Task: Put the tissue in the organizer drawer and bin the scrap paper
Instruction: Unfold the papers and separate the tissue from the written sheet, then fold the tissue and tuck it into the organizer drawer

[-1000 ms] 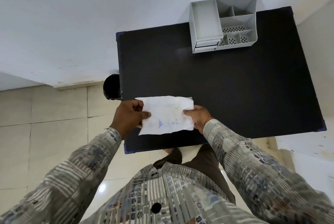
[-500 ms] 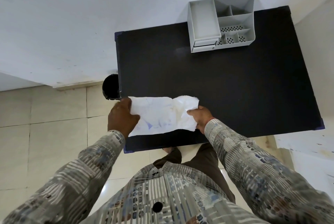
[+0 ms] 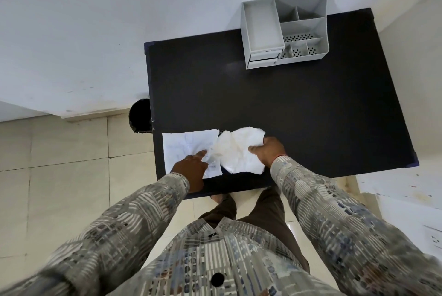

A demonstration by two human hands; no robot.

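Observation:
A flat creased sheet of scrap paper (image 3: 186,147) lies at the near left corner of the black table (image 3: 299,109). My left hand (image 3: 191,166) rests on its lower right part, fingers pressing down. A crumpled white tissue (image 3: 235,152) lies just right of the sheet, overlapping its edge. My right hand (image 3: 267,149) pinches the tissue's right side. The grey organizer (image 3: 284,30) stands at the table's far edge, its small drawer (image 3: 263,56) at the front left looking shut. A black bin (image 3: 141,118) stands on the floor by the table's left edge.
A white wall runs behind and left of the table. Beige floor tiles lie to the left of me. A white surface with a socket (image 3: 434,239) shows at the lower right.
The paper and tissue were held together as one stack; now they are pulled apart, the paper lying flat to the left and the tissue drawn right in my right hand.

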